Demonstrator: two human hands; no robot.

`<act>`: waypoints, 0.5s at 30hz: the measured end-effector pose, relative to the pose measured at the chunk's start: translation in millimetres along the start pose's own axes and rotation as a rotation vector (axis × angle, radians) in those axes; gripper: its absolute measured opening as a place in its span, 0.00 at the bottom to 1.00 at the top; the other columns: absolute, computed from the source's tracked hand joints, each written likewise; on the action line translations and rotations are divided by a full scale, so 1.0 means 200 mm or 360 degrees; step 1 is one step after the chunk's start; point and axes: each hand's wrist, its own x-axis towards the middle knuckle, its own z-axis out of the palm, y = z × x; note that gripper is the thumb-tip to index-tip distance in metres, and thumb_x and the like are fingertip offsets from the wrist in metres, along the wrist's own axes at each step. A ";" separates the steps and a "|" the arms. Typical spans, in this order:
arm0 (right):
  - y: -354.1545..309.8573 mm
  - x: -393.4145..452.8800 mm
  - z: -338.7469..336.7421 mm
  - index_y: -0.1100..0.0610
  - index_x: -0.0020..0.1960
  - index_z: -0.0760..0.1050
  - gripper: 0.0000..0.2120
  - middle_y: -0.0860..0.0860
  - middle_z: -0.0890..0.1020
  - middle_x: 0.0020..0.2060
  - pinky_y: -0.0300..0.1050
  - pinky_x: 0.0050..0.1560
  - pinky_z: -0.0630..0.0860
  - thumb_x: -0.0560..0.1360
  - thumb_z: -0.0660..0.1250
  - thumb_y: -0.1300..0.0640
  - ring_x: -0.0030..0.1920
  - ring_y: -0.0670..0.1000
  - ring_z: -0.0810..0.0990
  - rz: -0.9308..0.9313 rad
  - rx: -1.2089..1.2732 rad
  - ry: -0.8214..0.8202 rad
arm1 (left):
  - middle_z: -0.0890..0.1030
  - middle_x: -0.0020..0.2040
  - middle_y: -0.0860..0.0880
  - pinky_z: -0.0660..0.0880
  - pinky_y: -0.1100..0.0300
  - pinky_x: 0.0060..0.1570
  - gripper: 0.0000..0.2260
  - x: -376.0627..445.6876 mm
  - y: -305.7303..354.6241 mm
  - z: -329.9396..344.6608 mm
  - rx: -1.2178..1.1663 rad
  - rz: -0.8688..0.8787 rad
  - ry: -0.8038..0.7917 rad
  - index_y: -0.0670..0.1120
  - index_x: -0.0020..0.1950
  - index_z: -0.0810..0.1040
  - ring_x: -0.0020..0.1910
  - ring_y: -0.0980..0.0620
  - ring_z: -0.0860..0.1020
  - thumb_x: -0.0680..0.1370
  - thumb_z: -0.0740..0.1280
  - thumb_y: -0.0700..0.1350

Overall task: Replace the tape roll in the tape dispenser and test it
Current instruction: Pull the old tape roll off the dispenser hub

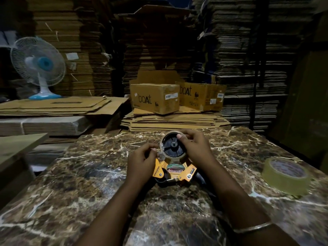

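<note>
On the marble bench (88,201), centre, an orange tape dispenser (174,172) lying flat; on its black hub, a nearly spent tape roll (173,147); right hand (193,148) over the roll's far right edge, fingers curled around the rim, thumb pressed on the hub face; left hand (142,161) at the roll's left side, fingers pinching a bit of clear tape beside the orange frame; off to the right, well apart, a full clear tape roll (285,175) flat on the bench; behind, two "boAt" cartons (155,98) on flattened cardboard; far left, a white-and-blue fan (38,65).
</note>
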 end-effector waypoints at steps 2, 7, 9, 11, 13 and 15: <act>0.00 -0.02 -0.01 0.54 0.58 0.81 0.10 0.54 0.83 0.52 0.60 0.30 0.83 0.78 0.68 0.54 0.45 0.57 0.85 0.0041 0.0117 -0.0005 | 0.85 0.41 0.53 0.81 0.53 0.42 0.06 0.02 0.05 -0.03 0.0007 -0.0009 -0.0090 0.53 0.50 0.84 0.42 0.54 0.84 0.77 0.67 0.48; 0.00 -0.03 -0.05 0.58 0.60 0.80 0.11 0.55 0.84 0.53 0.41 0.29 0.78 0.77 0.69 0.59 0.47 0.49 0.84 0.0090 0.0365 -0.0074 | 0.84 0.44 0.50 0.72 0.64 0.36 0.09 0.06 0.15 -0.05 0.0115 0.0006 -0.0219 0.48 0.54 0.83 0.38 0.55 0.81 0.81 0.65 0.50; 0.01 -0.03 -0.05 0.60 0.59 0.80 0.11 0.55 0.84 0.52 0.36 0.29 0.77 0.77 0.69 0.60 0.46 0.48 0.84 0.0076 0.0406 -0.0106 | 0.84 0.47 0.50 0.73 0.59 0.40 0.11 0.07 0.16 -0.05 0.0114 -0.0071 -0.0296 0.49 0.55 0.83 0.39 0.54 0.81 0.80 0.65 0.53; 0.03 -0.02 -0.05 0.60 0.59 0.80 0.12 0.55 0.85 0.52 0.36 0.33 0.78 0.76 0.70 0.60 0.49 0.50 0.85 0.0041 0.0414 -0.0122 | 0.84 0.48 0.49 0.75 0.55 0.45 0.10 0.09 0.14 -0.06 -0.0008 -0.0163 -0.0406 0.49 0.52 0.83 0.42 0.50 0.81 0.80 0.66 0.52; 0.05 0.00 -0.04 0.58 0.58 0.81 0.12 0.54 0.85 0.53 0.39 0.39 0.80 0.75 0.71 0.58 0.52 0.52 0.85 -0.0007 0.0386 -0.0142 | 0.84 0.47 0.48 0.74 0.55 0.47 0.10 0.10 0.14 -0.07 -0.0086 -0.0187 -0.0507 0.48 0.50 0.84 0.43 0.50 0.80 0.79 0.67 0.52; 0.06 0.01 -0.04 0.57 0.58 0.82 0.12 0.53 0.85 0.54 0.46 0.45 0.82 0.75 0.72 0.57 0.54 0.53 0.85 -0.0044 0.0377 -0.0158 | 0.85 0.47 0.47 0.75 0.51 0.50 0.15 0.11 0.13 -0.09 -0.0116 -0.0239 -0.0548 0.47 0.51 0.85 0.45 0.49 0.81 0.74 0.68 0.57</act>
